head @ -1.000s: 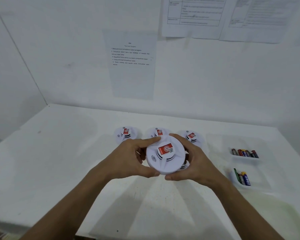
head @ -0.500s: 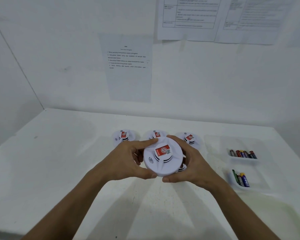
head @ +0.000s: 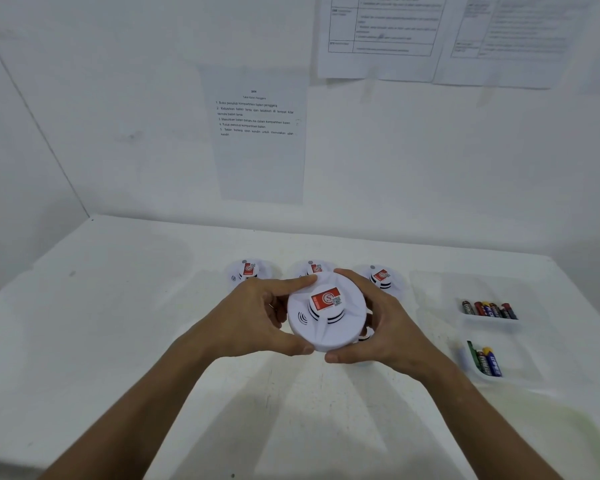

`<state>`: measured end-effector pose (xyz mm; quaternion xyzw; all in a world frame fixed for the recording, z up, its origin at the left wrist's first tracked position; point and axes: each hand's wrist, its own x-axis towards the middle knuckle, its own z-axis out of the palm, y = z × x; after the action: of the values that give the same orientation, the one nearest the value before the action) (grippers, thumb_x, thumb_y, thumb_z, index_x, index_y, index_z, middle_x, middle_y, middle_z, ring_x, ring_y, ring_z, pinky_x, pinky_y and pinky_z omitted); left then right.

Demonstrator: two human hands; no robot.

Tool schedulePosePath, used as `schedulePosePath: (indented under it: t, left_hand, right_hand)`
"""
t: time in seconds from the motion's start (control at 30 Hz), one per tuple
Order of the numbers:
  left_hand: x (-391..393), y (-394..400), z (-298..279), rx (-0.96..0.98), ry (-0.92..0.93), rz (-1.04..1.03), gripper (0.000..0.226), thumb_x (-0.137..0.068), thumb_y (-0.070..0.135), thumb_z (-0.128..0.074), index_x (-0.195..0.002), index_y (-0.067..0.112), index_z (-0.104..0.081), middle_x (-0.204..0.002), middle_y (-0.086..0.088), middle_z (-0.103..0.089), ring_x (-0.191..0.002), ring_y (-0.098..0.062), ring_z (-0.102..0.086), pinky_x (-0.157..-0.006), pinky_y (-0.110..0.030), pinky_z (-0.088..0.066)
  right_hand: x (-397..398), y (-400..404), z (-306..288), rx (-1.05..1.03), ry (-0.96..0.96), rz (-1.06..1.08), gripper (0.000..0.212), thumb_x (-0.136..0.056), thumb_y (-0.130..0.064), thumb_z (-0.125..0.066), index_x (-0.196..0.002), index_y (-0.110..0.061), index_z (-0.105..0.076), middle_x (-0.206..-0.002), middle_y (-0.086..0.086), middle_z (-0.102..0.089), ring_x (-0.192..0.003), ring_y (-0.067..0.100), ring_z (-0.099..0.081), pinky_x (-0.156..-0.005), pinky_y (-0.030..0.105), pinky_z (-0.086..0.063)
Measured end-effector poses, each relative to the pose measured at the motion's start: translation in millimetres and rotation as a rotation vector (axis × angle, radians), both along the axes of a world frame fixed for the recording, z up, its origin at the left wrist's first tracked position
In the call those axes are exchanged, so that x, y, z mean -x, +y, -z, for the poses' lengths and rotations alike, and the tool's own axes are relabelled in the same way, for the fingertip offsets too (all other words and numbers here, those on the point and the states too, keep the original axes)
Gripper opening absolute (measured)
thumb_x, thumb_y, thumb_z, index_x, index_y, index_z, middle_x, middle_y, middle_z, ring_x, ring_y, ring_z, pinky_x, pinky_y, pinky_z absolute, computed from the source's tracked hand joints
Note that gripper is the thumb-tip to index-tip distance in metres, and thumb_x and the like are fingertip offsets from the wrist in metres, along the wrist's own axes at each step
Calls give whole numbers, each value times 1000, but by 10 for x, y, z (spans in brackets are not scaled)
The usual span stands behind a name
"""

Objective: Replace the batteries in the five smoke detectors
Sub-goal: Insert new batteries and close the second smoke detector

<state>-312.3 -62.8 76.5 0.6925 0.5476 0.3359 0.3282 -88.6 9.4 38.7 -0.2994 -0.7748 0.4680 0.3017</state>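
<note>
Both hands, left hand (head: 253, 320) and right hand (head: 392, 327), are clamped round one smoke detector (head: 326, 311) above the table (head: 118, 341). Three more detectors (head: 249, 271) sit just behind them, the middle one half blocked. Battery trays (head: 489, 322) are off right.

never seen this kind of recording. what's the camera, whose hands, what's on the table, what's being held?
There is no robot: a person wears one wide-angle camera on the head, looking forward and down. The left hand and right hand grip one white smoke detector by its rim, red label up, above a white table. Three more detectors sit in a row behind it; part of another shows beneath the held one. To the right, two clear trays hold batteries. Printed sheets hang on the wall.
</note>
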Motion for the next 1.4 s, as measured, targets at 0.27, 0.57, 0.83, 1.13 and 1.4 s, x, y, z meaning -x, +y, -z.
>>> schedulePosePath:
  t: [0.27,0.57,0.83,1.13,1.4]
  left_hand:
    - [23,24,40,-17,27,-1,89,-65,31,-88,-138,50,-40,-104,15,-66,-83,-15,-60,-74,-28,-57]
    - [59,16,66,-21,35,-9,82,-67,32,-85,-133,55,-42,-105,11,-67,-89,-15,-60,-72,-31,-58]
    - [100,19,98,-12,36,7,84,-68,31,-86,-138,48,-41,-107,12,-66,-87,-18,-58,-72,-32,-57]
    - [150,34,124,3,39,11,85,-68,33,-86,-138,48,-41,-106,12,-65,-83,-14,-57,-72,-30,-57]
    - [194,58,127,1,41,11,84,-69,34,-86,-139,47,-41,-104,12,-65,-82,-13,-57,-72,-26,-56]
  right_hand:
    - [34,5,-13,-19,3,32,97,-54,-26,-92,-136,-38,-42,-135,-22,-56,-127,7,-53,-91,14,-50]
    - [53,-1,-4,-9,-1,25,97,-56,-19,-92,-135,-43,-42,-136,-24,-55,-128,3,-51,-89,12,-50]
    - [113,4,11,5,-20,13,99,-56,-19,-91,-140,-34,-39,-143,-13,-51,-131,2,-48,-98,12,-46]
    - [133,7,22,10,-31,10,103,-56,-21,-92,-142,-34,-38,-145,-14,-50,-132,5,-48,-100,15,-47]
    - [164,22,21,10,-28,6,105,-56,-22,-93,-145,-31,-37,-145,-13,-50,-134,9,-48,-103,23,-48]
